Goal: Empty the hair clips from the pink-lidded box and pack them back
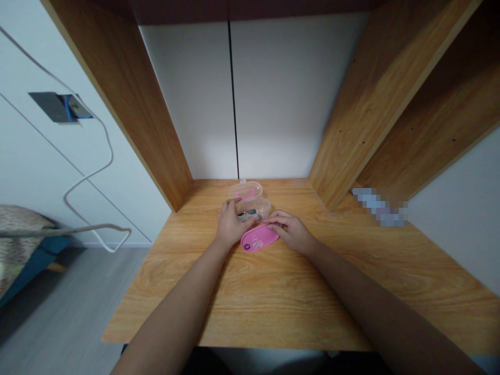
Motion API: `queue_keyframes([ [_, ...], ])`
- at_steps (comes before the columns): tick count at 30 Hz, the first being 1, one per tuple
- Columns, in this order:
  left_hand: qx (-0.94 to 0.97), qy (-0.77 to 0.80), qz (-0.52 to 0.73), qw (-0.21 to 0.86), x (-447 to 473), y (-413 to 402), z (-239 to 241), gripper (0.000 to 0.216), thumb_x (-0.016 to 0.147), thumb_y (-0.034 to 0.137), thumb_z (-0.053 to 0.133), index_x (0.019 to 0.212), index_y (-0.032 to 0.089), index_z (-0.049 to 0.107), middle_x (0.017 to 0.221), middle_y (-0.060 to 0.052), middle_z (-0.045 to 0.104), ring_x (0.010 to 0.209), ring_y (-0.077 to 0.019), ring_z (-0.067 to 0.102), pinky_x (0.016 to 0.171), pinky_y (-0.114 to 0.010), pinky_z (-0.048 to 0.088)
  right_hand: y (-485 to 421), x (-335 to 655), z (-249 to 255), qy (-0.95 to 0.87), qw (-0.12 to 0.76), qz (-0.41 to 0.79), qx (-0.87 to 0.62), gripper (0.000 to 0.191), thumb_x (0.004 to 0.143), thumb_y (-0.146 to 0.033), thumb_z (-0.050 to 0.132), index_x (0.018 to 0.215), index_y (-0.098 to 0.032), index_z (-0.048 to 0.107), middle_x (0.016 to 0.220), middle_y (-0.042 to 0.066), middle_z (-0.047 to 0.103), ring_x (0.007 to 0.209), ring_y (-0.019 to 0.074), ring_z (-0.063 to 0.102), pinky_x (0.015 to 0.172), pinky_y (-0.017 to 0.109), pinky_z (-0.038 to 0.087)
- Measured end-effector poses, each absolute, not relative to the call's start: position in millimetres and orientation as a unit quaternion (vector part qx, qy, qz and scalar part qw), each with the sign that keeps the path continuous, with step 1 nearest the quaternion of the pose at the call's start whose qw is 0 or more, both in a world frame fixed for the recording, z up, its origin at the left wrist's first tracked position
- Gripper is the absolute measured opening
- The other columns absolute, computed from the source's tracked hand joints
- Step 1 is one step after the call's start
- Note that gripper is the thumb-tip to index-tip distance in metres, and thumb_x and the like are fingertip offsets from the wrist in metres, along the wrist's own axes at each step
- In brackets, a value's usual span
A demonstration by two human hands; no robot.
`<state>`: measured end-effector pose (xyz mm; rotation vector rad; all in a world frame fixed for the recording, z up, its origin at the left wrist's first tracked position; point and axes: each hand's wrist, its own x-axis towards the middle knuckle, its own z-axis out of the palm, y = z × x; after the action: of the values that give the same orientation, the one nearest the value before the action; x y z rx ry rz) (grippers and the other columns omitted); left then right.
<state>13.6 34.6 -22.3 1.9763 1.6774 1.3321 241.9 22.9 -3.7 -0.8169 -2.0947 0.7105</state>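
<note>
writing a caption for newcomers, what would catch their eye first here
Probably the bright pink oval tray on the wooden desk, with small loops lying in it. Just behind it is an open clear box, with the left hand at its left side and the right hand by the tray's right end. Far left, a pale cable dangles.

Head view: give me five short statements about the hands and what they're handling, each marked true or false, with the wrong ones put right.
1. The left hand is at the box. True.
2. The box is shut. False: it is open.
3. The right hand is at the tray. True.
4. The tray is blue and lies beyond the box. False: it is pink and on the near side.
5. Small items lie on the tray. True.
</note>
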Motion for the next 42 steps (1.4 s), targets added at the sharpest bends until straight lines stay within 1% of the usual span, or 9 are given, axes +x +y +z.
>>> queue_keyframes([
  [6, 0.668, 0.574, 0.458, 0.119, 13, 35, -21, 0.079, 0.062, 0.050, 0.088, 0.128, 0.021, 0.054, 0.128, -0.012, 0.056, 0.122, -0.0302, 0.058, 0.106, -0.048, 0.047, 24, 243, -3, -0.821, 0.393, 0.256, -0.325, 0.018, 0.096, -0.024, 0.056, 0.103, -0.024, 0.073, 0.098, 0.006, 0.069, 0.093, 0.0211, 0.064, 0.085, 0.036, 0.049],
  [13, 0.669, 0.568, 0.464, 0.121, 14, 35, -22, 0.078, 0.063, 0.047, 0.088, 0.128, 0.021, 0.054, 0.126, -0.012, 0.057, 0.120, -0.0297, 0.059, 0.106, -0.047, 0.047, 22, 241, -4, -0.821, 0.386, 0.255, -0.336, 0.012, 0.092, -0.019, 0.058, 0.097, -0.022, 0.068, 0.094, 0.005, 0.067, 0.085, 0.0196, 0.061, 0.076, 0.033, 0.048],
  [16, 0.668, 0.568, 0.466, 0.120, 14, 35, -22, 0.078, 0.062, 0.045, 0.089, 0.127, 0.021, 0.054, 0.125, -0.011, 0.058, 0.120, -0.0298, 0.059, 0.105, -0.047, 0.047, 20, 241, -2, -0.819, 0.387, 0.258, -0.336, 0.012, 0.089, -0.016, 0.058, 0.095, -0.022, 0.067, 0.092, 0.005, 0.066, 0.083, 0.0192, 0.061, 0.075, 0.032, 0.047],
  [21, 0.667, 0.571, 0.461, 0.127, 14, 34, -20, 0.078, 0.062, 0.048, 0.089, 0.128, 0.021, 0.054, 0.125, -0.011, 0.058, 0.119, -0.0299, 0.059, 0.105, -0.047, 0.047, 15, 241, 3, -0.818, 0.383, 0.266, -0.337, 0.016, 0.081, -0.010, 0.058, 0.090, -0.022, 0.064, 0.088, 0.003, 0.065, 0.080, 0.0185, 0.060, 0.072, 0.031, 0.046],
  [25, 0.667, 0.574, 0.459, 0.126, 14, 34, -20, 0.079, 0.062, 0.047, 0.089, 0.128, 0.022, 0.054, 0.124, -0.011, 0.058, 0.119, -0.0300, 0.059, 0.104, -0.047, 0.048, 11, 241, 5, -0.810, 0.368, 0.296, -0.347, 0.019, 0.075, -0.008, 0.056, 0.087, -0.022, 0.061, 0.084, 0.002, 0.065, 0.073, 0.0168, 0.058, 0.068, 0.029, 0.045],
  [30, 0.669, 0.577, 0.453, 0.123, 13, 34, -21, 0.079, 0.063, 0.046, 0.088, 0.130, 0.022, 0.053, 0.123, -0.011, 0.058, 0.118, -0.0297, 0.058, 0.103, -0.047, 0.048, 9, 241, 4, -0.815, 0.353, 0.331, -0.318, 0.019, 0.070, -0.007, 0.054, 0.081, -0.023, 0.053, 0.083, 0.001, 0.064, 0.074, 0.0169, 0.059, 0.070, 0.029, 0.046],
  [34, 0.669, 0.578, 0.450, 0.124, 14, 35, -21, 0.079, 0.064, 0.046, 0.088, 0.130, 0.021, 0.053, 0.123, -0.011, 0.058, 0.118, -0.0293, 0.059, 0.103, -0.047, 0.048, 8, 241, 5, -0.815, 0.359, 0.323, -0.319, 0.019, 0.068, -0.007, 0.054, 0.079, -0.023, 0.051, 0.083, 0.001, 0.064, 0.075, 0.0174, 0.059, 0.071, 0.030, 0.046],
  [42, 0.669, 0.570, 0.461, 0.124, 14, 34, -20, 0.077, 0.064, 0.046, 0.088, 0.129, 0.022, 0.053, 0.124, -0.011, 0.058, 0.121, -0.0300, 0.058, 0.105, -0.047, 0.048, 6, 241, 9, -0.807, 0.391, 0.301, -0.325, 0.019, 0.070, -0.009, 0.053, 0.080, -0.024, 0.049, 0.083, 0.001, 0.063, 0.074, 0.0179, 0.058, 0.070, 0.030, 0.046],
])
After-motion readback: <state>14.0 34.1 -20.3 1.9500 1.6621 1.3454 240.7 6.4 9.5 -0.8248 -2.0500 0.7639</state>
